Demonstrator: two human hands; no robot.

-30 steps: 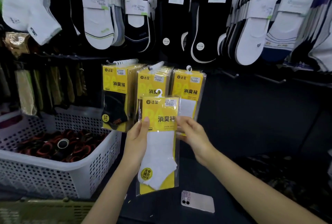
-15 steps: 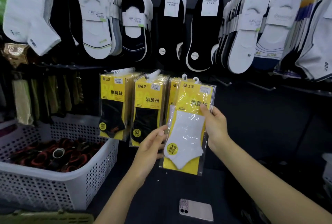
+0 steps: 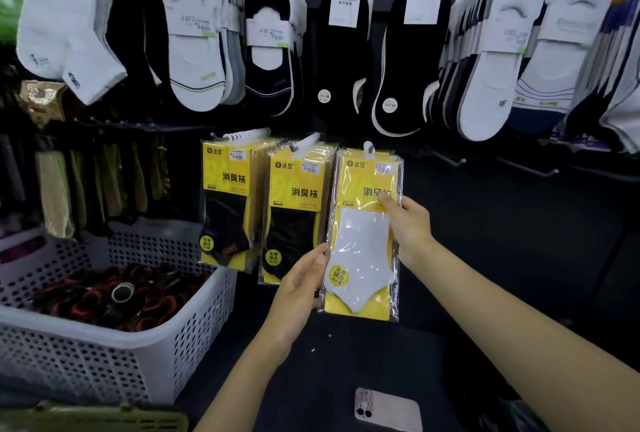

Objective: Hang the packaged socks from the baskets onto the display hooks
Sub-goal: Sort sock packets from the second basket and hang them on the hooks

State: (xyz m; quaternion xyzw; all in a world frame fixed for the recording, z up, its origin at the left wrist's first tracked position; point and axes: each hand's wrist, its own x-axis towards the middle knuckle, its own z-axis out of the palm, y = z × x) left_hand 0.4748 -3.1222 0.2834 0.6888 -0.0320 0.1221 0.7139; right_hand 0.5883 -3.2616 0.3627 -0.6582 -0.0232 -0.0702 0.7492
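Right of the white perforated plastic basket (image 3: pixel 194 338), against the dark display wall, both hands hold a clear-wrapped yellow card pack of white ankle socks (image 3: pixel 362 244) upright. The right hand (image 3: pixel 408 223) grips the pack's upper right edge: its thumb presses the front over the black printing and its fingers curl round behind. The left hand (image 3: pixel 299 281) holds the lower left edge, thumb on the front beside the round yellow sticker, fingers tucked behind out of sight. The pack's white plastic hanger tab (image 3: pixel 369 147) sits level with the tabs of the packs beside it, and edges of more such packs show just behind it. Whether the tab is seated on a hook cannot be told.

Between this pack and the basket hang a first stack of yellow packs of black socks (image 3: pixel 227 203), just above the basket's far right corner, and a second stack of the same packs (image 3: pixel 294 213) beside it. Inside the basket lie dark coiled items with red bands (image 3: pixel 104 296). High above the basket and running off to its right, carded white and black low-cut socks (image 3: pixel 346 50) hang in a row. Further right of the basket, bare metal hooks (image 3: pixel 533 167) jut from the wall. Right of the basket and nearer the camera, a pale pink phone (image 3: pixel 388 409) lies face down on the dark counter (image 3: pixel 346 362).
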